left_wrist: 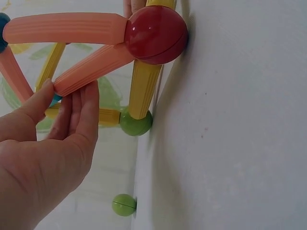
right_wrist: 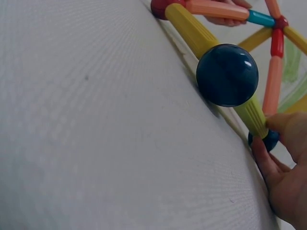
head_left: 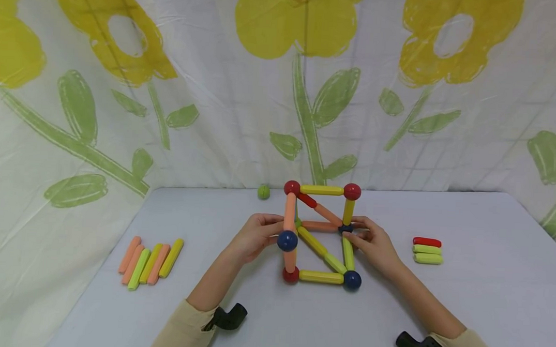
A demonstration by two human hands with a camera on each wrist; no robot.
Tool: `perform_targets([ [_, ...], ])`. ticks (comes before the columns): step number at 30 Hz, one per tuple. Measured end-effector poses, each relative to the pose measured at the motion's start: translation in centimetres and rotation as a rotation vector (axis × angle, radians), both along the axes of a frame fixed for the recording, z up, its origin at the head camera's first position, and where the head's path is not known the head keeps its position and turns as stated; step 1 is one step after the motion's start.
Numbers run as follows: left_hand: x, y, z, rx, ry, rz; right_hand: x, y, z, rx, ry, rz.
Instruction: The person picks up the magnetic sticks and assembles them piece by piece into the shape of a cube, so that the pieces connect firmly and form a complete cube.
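A frame of magnetic sticks and balls (head_left: pixel 321 190) stands on the table between my hands. Its corners are red, dark blue and green balls, joined by yellow, lime, salmon and red sticks. My left hand (head_left: pixel 255 237) is at the frame's left side. In the left wrist view, its thumb and fingers pinch the end of a slanting salmon stick (left_wrist: pixel 96 69), where a bit of teal shows. On the right side, my right hand (head_left: pixel 373 244) pinches a dark blue ball (right_wrist: pixel 270 140) where a lime stick (right_wrist: pixel 251 115) joins it.
Several salmon, lime and yellow sticks (head_left: pixel 144 266) lie side by side on the left of the table. One red stick (head_left: pixel 426 242) and two lime sticks (head_left: pixel 427 254) lie at the right. A loose green ball (head_left: pixel 263 192) sits at the back edge, before a flowered curtain (head_left: pixel 243 115).
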State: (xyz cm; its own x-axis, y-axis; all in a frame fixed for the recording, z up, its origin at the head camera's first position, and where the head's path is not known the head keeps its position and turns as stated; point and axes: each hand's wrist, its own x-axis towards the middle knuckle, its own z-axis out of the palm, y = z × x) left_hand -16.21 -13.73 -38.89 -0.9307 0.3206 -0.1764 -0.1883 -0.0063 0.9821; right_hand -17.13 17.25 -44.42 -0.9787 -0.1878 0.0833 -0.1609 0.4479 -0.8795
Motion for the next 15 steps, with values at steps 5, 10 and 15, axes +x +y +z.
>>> perform_targets([
  [5,0.06,-0.05,0.04,0.011,-0.007,-0.011,0.01,-0.02,0.0,-0.004,-0.001,0.002],
  [10,-0.03,-0.13,-0.16,0.01,-0.015,-0.012,0.04,-0.04,0.04,-0.016,-0.003,0.008],
  [15,-0.07,-0.09,-0.26,0.016,0.004,-0.014,0.24,-0.09,0.27,-0.02,-0.004,0.007],
])
